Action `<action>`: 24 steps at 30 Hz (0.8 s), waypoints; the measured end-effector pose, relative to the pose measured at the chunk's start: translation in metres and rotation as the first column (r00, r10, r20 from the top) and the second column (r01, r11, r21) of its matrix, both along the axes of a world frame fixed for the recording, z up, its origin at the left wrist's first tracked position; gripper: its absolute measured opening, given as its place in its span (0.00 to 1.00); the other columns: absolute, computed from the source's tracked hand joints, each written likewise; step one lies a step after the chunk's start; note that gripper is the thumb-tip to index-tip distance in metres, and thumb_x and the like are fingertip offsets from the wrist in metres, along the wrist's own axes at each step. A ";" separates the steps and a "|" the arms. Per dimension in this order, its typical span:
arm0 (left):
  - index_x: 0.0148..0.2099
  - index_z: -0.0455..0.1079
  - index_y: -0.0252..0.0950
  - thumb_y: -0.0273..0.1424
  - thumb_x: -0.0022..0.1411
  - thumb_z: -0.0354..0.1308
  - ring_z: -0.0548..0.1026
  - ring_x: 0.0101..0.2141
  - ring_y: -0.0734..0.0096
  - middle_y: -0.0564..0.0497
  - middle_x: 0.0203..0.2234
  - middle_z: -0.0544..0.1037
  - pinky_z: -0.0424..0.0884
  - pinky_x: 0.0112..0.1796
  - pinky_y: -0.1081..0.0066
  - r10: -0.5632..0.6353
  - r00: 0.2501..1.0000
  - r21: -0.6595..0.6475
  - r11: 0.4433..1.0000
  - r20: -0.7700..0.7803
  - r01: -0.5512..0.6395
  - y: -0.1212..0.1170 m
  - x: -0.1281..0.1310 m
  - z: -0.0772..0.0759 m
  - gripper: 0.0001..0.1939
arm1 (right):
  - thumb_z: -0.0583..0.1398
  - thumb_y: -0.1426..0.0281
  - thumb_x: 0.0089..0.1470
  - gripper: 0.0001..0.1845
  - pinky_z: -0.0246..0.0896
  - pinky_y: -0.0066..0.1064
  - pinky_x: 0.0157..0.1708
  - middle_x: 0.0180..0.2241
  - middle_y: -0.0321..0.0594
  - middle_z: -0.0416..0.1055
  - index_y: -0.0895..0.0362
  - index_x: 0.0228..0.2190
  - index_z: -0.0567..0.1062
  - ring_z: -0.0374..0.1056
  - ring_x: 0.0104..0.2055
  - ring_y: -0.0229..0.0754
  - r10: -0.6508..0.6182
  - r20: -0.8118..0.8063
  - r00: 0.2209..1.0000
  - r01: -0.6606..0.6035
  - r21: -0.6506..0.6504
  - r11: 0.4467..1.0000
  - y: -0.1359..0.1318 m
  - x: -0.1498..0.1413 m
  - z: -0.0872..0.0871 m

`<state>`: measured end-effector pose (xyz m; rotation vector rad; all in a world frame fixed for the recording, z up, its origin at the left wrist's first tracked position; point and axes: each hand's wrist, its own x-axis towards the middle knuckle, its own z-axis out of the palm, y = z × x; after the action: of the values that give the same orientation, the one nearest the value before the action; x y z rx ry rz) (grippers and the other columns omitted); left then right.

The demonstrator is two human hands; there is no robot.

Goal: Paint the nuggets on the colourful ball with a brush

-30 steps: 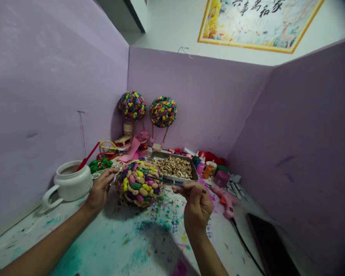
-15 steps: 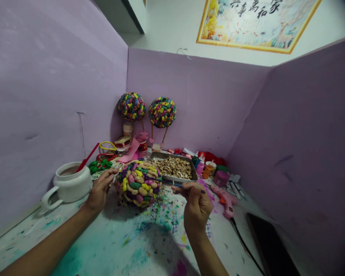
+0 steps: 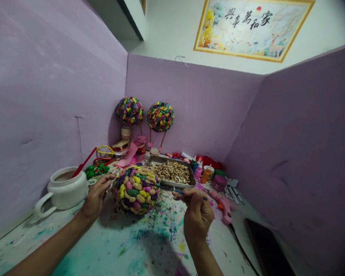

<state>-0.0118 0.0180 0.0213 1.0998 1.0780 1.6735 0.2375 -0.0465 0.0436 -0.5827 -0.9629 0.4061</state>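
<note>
A ball covered in painted peanut shells (image 3: pixel 135 189), in yellow, green, pink and purple, sits on the paint-spattered table (image 3: pixel 109 245). My left hand (image 3: pixel 96 195) grips its left side by a thin white stick. My right hand (image 3: pixel 197 211) is closed around a thin paintbrush (image 3: pixel 166 188), whose tip touches the ball's right side. Just behind the brush lies a metal tray (image 3: pixel 189 178) of plain peanut shells.
A white pot (image 3: pixel 64 189) with a red stick stands at the left. Two finished coloured shell balls (image 3: pixel 145 114) on sticks stand at the back wall. Paint bottles (image 3: pixel 204 173), a pink glue gun (image 3: pixel 222 205) and a dark slab (image 3: pixel 268 249) lie to the right. Purple walls enclose the table.
The view has tilted up a little, so everything sits lower in the frame. Both hands keep their hold; the brush tip stays on the ball's right side.
</note>
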 end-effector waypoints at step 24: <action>0.37 0.75 0.40 0.43 0.47 0.63 0.72 0.49 0.54 0.49 0.40 0.79 0.67 0.48 0.63 -0.066 0.995 0.051 0.996 -0.069 0.070 -0.001 -0.003 -0.005 0.17 | 0.58 0.61 0.62 0.16 0.73 0.30 0.25 0.24 0.33 0.72 0.57 0.28 0.76 0.73 0.21 0.36 -0.013 0.041 0.999 0.012 0.033 0.999 -0.001 0.002 0.000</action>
<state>-0.0147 0.0169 0.0167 1.2212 1.0316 1.6299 0.2400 -0.0473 0.0433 -0.5692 -1.0034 0.3679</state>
